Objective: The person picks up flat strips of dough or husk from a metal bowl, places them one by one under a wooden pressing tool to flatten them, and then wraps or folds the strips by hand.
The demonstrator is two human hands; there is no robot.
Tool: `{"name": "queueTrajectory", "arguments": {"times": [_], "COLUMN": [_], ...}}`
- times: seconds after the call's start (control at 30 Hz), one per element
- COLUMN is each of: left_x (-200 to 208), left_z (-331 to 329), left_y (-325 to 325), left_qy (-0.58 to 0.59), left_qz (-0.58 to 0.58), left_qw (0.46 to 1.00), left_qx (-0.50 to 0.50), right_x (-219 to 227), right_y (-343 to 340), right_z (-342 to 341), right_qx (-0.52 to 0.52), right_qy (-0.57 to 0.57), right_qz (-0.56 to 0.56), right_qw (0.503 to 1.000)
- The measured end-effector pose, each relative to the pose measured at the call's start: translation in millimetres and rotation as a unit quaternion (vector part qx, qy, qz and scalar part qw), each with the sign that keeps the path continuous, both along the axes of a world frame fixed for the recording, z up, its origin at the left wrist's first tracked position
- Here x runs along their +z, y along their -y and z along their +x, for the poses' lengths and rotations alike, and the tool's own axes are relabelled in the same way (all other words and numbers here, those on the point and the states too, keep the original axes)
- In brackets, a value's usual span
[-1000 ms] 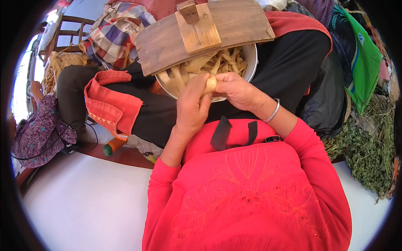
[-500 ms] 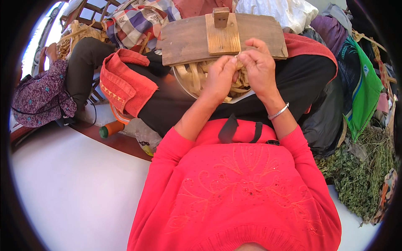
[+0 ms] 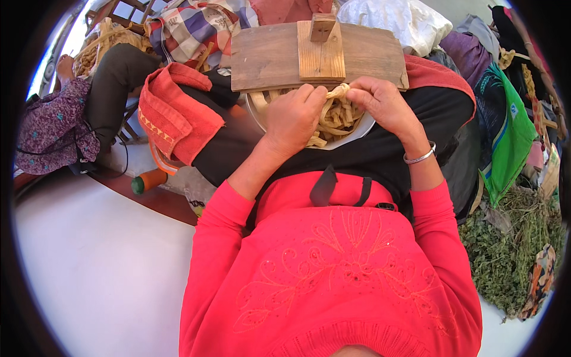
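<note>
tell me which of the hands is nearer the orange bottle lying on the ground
Left. The left hand rests over the bowl of pale strips, on the side toward the orange bottle, which lies low to its left. The right hand is farther off, across the bowl.

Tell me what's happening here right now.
A seated person holds a pale dough strip pinched between the left hand and right hand, over a bowl of similar strips on their lap. A wooden board lies across the bowl's far side. An orange cloth rests on the left thigh.
</note>
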State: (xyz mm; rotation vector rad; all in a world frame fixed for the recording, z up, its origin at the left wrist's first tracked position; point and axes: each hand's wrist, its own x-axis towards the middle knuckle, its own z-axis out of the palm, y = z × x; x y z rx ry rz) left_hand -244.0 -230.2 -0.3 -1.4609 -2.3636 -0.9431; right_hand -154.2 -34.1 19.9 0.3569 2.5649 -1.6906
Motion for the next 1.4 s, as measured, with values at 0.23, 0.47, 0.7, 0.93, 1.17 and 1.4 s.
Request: {"name": "queueTrajectory", "arguments": {"times": [0.23,0.47,0.7,0.93,1.17,1.4], "left_x": [-1.6,0.8,3.5,-14.4,-33.5,-31.2], "left_z": [-15.7,-19.3,-42.6,-76.1,-82.4,-68.6], "left_y": [13.0,-6.1,-14.3,-18.2,-30.1,-16.8], "left_qy": [0.422,0.249,0.448,0.555,0.496,0.256], "left_qz": [-0.004,0.079,0.055,0.107,0.129,0.044], "left_qw": [0.904,0.961,0.889,0.824,0.858,0.959], "left_qx": [-0.072,-0.085,-0.081,-0.041,0.024,0.110], "right_x": [1.7,11.5,-5.7,-12.8,-32.2,-26.6], "right_y": [-7.4,-16.4,-17.2,-0.9,0.9,4.9], "right_z": [18.6,-6.3,-29.4,-49.5,-63.3,-43.3], "right_qx": [0.100,-0.105,-0.046,-0.122,-0.119,-0.073], "right_qy": [-0.158,-0.072,0.027,-0.052,-0.120,-0.188], "right_qz": [0.324,-0.093,-0.237,-0.131,0.069,0.410], "right_qw": [0.927,0.988,0.970,0.982,0.983,0.889]}}
